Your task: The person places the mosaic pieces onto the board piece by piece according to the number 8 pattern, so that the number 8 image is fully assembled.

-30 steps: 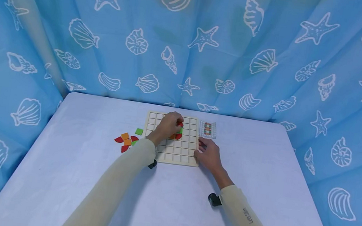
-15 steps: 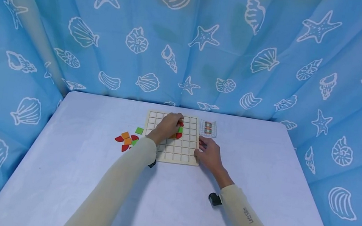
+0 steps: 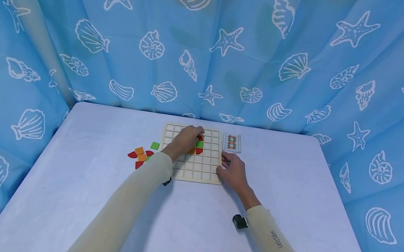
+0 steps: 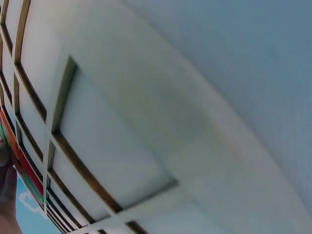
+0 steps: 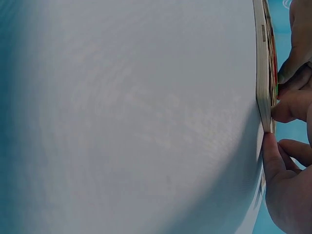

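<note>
My left hand point(image 3: 184, 139) reaches over a pale wooden grid board point(image 3: 196, 180). Its thumb and fingertips pinch at a red tile point(image 3: 201, 138) near the board's upper middle. Just below that tile lie a green tile point(image 3: 200, 144), another red tile with a rounded side point(image 3: 199, 151) and an orange tile point(image 3: 192, 151), partly covered by the hand. At the board's right side my right hand point(image 3: 233, 172) grips the edge with bent fingers. In the right wrist view, the right hand's fingers point(image 5: 273, 156) meet the board's side point(image 5: 263, 73). The left wrist view mostly shows bare grid cells point(image 4: 112, 146).
Left of the board lie several loose tiles, among them a green square point(image 3: 155, 146), an orange square point(image 3: 139, 151) and a red rounded piece point(image 3: 132, 155). A pattern card point(image 3: 232, 143) lies at the board's upper right. A blue shell-print curtain point(image 3: 209, 71) stands behind the white table point(image 3: 78, 161).
My left fingertips have shifted slightly, so more of the green tile beneath them shows. My right hand keeps its place on the board's edge.
</note>
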The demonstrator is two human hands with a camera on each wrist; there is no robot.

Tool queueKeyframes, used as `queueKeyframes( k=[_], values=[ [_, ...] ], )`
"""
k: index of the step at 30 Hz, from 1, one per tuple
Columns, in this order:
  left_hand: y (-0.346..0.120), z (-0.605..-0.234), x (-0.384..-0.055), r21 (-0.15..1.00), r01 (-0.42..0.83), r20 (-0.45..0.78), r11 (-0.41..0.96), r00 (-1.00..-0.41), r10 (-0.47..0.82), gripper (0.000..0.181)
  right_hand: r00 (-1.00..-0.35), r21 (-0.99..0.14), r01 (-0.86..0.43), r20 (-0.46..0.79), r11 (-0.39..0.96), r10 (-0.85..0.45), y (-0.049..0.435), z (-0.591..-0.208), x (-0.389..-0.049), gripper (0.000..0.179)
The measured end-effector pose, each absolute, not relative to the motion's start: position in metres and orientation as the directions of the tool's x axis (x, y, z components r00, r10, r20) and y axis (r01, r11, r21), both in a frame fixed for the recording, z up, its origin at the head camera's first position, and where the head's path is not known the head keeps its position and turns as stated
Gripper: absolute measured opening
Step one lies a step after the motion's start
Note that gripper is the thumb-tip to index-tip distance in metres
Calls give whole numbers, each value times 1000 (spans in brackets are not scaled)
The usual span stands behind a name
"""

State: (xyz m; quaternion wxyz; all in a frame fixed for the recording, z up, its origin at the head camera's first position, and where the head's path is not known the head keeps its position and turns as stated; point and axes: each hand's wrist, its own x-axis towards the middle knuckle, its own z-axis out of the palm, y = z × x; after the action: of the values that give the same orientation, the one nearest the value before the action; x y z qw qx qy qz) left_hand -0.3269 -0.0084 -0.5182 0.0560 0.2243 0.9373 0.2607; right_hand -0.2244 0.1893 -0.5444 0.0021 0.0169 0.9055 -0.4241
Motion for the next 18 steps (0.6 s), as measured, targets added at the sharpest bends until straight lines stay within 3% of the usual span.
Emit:
queueKeyframes(
  k=[9, 18],
  values=[
    [-12, -519, -326, 493, 396, -16, 775, -886, 463, 46, -1000, -770, 17, -4, 638, 22, 190, -545, -224, 60],
    [-28, -513, -326, 609, 363, 10, 705, -893, 451, 47, -1000, -764, 17, 1, 645, 28, 189, -545, -223, 59]
  ],
)
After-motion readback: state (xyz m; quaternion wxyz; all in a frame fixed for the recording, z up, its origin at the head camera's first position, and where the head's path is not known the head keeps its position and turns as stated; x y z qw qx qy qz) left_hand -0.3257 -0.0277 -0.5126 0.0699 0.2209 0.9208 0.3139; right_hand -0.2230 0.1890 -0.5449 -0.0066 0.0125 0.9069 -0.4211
